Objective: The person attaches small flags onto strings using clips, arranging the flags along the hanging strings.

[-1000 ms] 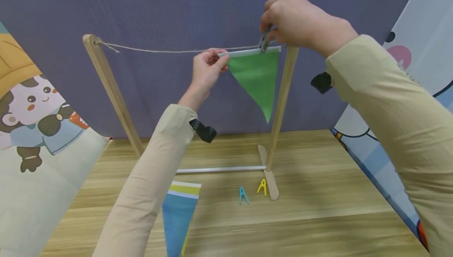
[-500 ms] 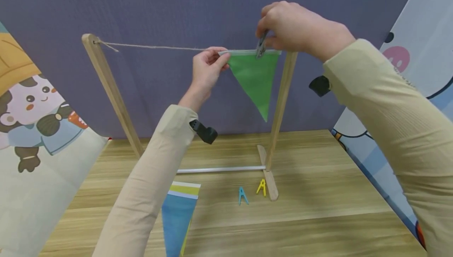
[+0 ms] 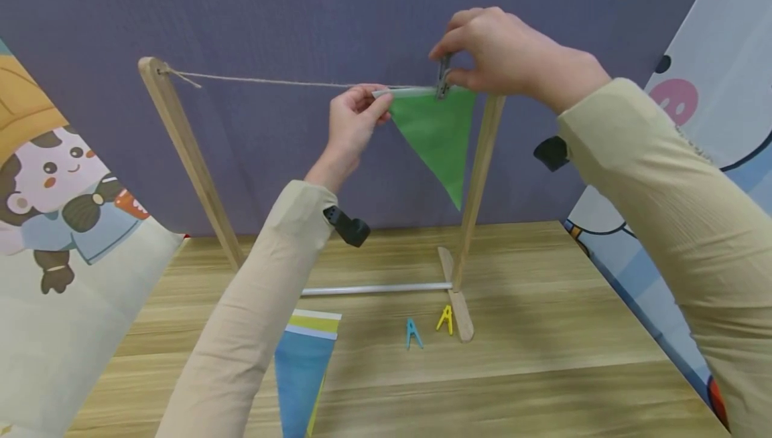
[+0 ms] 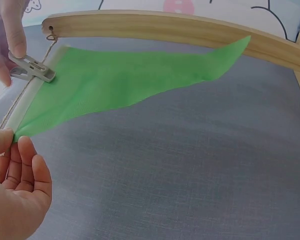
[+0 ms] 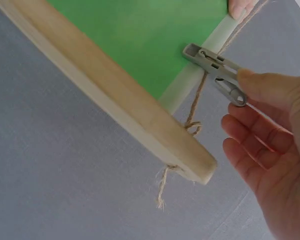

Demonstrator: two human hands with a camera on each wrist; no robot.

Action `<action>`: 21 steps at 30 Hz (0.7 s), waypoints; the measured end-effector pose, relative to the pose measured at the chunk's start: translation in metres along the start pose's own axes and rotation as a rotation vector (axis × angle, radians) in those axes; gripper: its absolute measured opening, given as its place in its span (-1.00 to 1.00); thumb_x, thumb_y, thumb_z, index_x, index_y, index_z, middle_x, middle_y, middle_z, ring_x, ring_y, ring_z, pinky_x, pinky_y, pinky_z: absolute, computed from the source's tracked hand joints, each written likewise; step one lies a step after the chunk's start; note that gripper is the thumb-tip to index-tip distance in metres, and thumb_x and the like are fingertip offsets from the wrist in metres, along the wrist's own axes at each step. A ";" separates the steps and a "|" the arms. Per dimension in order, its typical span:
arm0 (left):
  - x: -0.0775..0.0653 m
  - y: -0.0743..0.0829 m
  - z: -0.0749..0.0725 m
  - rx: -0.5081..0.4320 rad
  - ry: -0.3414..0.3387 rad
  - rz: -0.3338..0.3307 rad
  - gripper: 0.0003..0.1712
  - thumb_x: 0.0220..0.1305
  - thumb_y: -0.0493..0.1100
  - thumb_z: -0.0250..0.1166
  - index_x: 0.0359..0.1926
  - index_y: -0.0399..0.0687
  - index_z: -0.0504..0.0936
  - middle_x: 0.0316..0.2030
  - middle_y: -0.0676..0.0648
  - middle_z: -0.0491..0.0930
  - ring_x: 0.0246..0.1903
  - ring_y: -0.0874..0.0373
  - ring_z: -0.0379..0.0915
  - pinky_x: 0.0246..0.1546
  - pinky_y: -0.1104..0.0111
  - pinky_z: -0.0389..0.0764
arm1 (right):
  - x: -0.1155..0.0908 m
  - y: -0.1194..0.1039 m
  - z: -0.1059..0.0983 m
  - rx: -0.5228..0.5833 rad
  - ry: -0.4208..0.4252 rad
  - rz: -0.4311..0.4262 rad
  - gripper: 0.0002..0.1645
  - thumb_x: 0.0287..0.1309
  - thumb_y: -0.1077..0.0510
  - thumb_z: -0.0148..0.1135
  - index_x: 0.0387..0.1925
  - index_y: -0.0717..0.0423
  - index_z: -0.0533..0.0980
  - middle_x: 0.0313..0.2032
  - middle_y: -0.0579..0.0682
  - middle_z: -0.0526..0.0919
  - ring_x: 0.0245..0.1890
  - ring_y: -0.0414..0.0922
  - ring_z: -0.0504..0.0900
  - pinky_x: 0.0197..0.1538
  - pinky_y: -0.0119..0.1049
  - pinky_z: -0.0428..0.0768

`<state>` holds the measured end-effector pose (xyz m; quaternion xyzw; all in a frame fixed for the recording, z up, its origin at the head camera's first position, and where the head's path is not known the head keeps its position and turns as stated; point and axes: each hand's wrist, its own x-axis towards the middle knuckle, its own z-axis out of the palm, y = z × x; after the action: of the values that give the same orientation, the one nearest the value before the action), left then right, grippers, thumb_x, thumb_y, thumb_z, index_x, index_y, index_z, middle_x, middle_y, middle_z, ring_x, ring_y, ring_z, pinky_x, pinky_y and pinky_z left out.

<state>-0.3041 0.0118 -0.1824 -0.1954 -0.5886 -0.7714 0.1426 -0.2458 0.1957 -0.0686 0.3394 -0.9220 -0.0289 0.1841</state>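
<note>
A green pennant (image 3: 435,126) with a white top band hangs along the twine (image 3: 265,80), close to the right post. My left hand (image 3: 352,120) pinches the band's left corner between thumb and fingers, right at the twine. A grey clothespin (image 5: 210,62) sits across the band and the twine. Thumb and forefinger of my right hand (image 3: 503,49) are at its handles; in the right wrist view the thumb (image 5: 265,85) lies on one of them. In the left wrist view the pennant's tip (image 4: 240,47) overlaps the wooden post (image 4: 155,24).
On the table (image 3: 543,371) lie a blue clothespin (image 3: 413,333) and a yellow clothespin (image 3: 445,319), by the stand's foot (image 3: 463,317). A blue pennant (image 3: 304,371) overlaps a yellow pennant (image 3: 316,321) at front left. A white rod (image 3: 380,288) runs low along the stand.
My right hand has come down slightly, bringing the grey clothespin lower over the white band. Its fingers now look more spread. The pennant's top edge has met the twine; the left hand has stayed.
</note>
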 end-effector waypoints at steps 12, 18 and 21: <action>0.002 0.000 0.003 -0.020 0.010 0.006 -0.82 0.18 -0.46 0.22 -0.19 -0.52 0.54 -0.57 0.05 0.50 -0.62 0.29 0.42 -0.45 0.51 0.51 | 0.000 -0.001 0.002 0.047 0.025 -0.004 -0.66 0.18 0.37 0.17 0.00 0.42 0.49 -0.06 0.29 0.49 -0.01 0.19 0.48 0.06 0.03 0.45; 0.002 -0.001 0.004 -0.019 0.005 0.000 -0.83 0.19 -0.45 0.22 -0.19 -0.50 0.54 -0.57 0.05 0.50 -0.62 0.30 0.41 -0.47 0.52 0.49 | 0.000 0.002 0.003 0.037 0.035 -0.005 -0.63 0.17 0.36 0.17 0.03 0.40 0.48 -0.06 0.29 0.49 0.00 0.20 0.46 0.07 0.04 0.44; 0.002 -0.003 0.005 -0.010 0.003 0.003 -0.85 0.19 -0.44 0.23 -0.21 -0.48 0.55 -0.57 0.06 0.49 -0.61 0.30 0.41 -0.47 0.53 0.48 | -0.002 0.003 0.004 0.035 0.061 -0.016 -0.63 0.15 0.36 0.19 0.02 0.38 0.49 -0.07 0.28 0.50 -0.01 0.18 0.47 0.08 0.03 0.43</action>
<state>-0.3062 0.0169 -0.1827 -0.1958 -0.5844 -0.7742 0.1439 -0.2476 0.1988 -0.0723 0.3508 -0.9135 -0.0040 0.2061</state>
